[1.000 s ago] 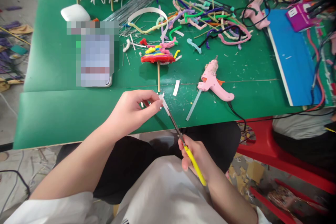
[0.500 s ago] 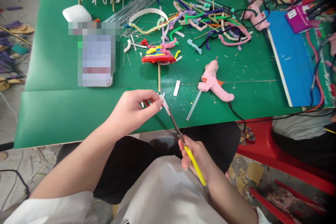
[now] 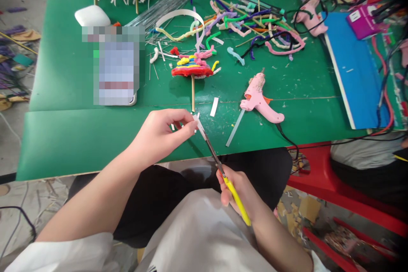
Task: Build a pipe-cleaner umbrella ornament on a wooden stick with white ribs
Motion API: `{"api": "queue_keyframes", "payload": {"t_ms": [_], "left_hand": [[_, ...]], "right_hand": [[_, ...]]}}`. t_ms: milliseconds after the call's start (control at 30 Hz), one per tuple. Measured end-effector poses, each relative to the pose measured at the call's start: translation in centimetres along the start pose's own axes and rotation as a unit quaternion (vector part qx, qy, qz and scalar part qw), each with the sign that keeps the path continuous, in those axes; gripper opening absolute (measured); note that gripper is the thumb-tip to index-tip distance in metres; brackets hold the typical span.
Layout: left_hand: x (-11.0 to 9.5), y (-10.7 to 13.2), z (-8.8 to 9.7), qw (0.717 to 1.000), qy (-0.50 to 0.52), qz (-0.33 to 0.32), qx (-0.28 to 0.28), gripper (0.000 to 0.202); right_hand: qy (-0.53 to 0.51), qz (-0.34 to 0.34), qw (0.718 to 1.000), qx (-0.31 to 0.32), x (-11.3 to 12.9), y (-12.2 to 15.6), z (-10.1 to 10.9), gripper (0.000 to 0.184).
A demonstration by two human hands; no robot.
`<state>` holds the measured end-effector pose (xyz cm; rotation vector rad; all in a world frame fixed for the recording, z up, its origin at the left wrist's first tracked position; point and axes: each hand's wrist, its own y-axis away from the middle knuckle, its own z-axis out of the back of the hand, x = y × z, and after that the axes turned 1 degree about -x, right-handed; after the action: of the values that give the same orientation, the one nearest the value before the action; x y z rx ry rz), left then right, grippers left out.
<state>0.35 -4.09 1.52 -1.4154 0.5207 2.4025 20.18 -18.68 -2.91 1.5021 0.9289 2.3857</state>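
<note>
My left hand [image 3: 159, 134] pinches a small white paper strip [image 3: 196, 124] over the near edge of the green table [image 3: 70, 136]. My right hand [image 3: 239, 191] grips yellow-handled scissors [image 3: 223, 174] whose blades reach up to that strip. Just beyond lies a coloured pipe-cleaner figure on a wooden stick [image 3: 192, 72], with a loose white strip [image 3: 214, 106] beside it.
A pink glue gun [image 3: 259, 100] with a glue stick lies to the right. A pile of pipe cleaners [image 3: 248, 25], a blurred phone [image 3: 116, 68], a white case [image 3: 92, 15], a blue board [image 3: 353, 68] and more glue guns [image 3: 307, 12] fill the table. A red stool [image 3: 318, 178] stands at right.
</note>
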Motion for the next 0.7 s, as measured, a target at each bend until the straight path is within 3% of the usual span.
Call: {"api": "queue_keyframes", "payload": {"t_ms": [700], "left_hand": [[0.30, 0.14, 0.01, 1.000, -0.004, -0.006, 0.006, 0.027]], "right_hand": [[0.011, 0.007, 1.000, -0.022, -0.46, 0.16, -0.44, 0.023]]}}
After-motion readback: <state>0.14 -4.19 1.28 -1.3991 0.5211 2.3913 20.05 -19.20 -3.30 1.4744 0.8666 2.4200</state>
